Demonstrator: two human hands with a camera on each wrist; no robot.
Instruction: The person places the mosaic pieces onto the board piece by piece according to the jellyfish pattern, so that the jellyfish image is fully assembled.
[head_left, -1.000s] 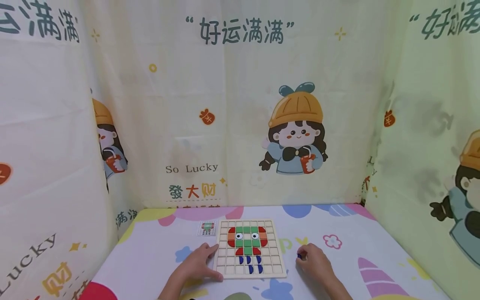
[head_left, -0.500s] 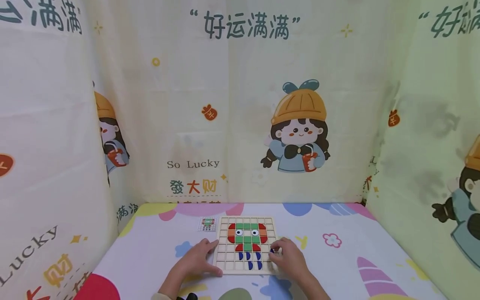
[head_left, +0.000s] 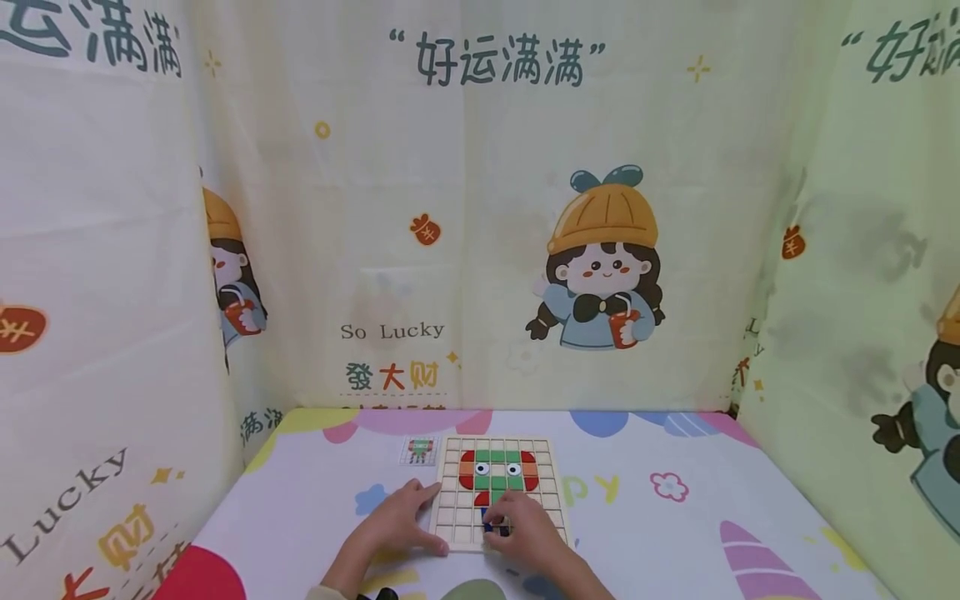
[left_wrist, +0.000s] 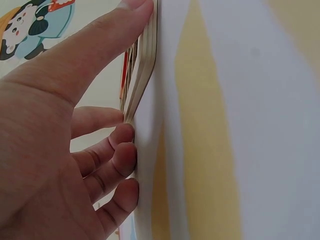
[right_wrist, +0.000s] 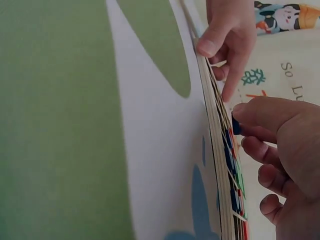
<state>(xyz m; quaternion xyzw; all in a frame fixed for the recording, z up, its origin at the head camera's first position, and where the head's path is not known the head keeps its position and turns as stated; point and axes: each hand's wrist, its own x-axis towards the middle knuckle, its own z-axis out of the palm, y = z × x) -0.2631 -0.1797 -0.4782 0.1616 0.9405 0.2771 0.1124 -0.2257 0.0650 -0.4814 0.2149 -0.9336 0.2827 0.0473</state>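
A square wooden grid board lies on the table, with red, green, orange and dark blue tiles and two eye tiles forming a figure. My left hand rests at the board's left edge, thumb near the front corner and index finger farther up, both touching the rim. Over the board's lower middle, my right hand pinches a small dark blue tile between thumb and index finger. In the right wrist view that tile is just above the board's surface. The right hand covers part of the figure's lower tiles in the head view.
A small picture card with a similar figure lies at the board's far left corner. The table wears a colourful printed cloth. Printed curtains stand at the back and on both sides.
My right hand has moved left with the dark blue tile, from beside the board to over its lower middle. My left hand has stayed at the left edge. The head view has shifted slightly.
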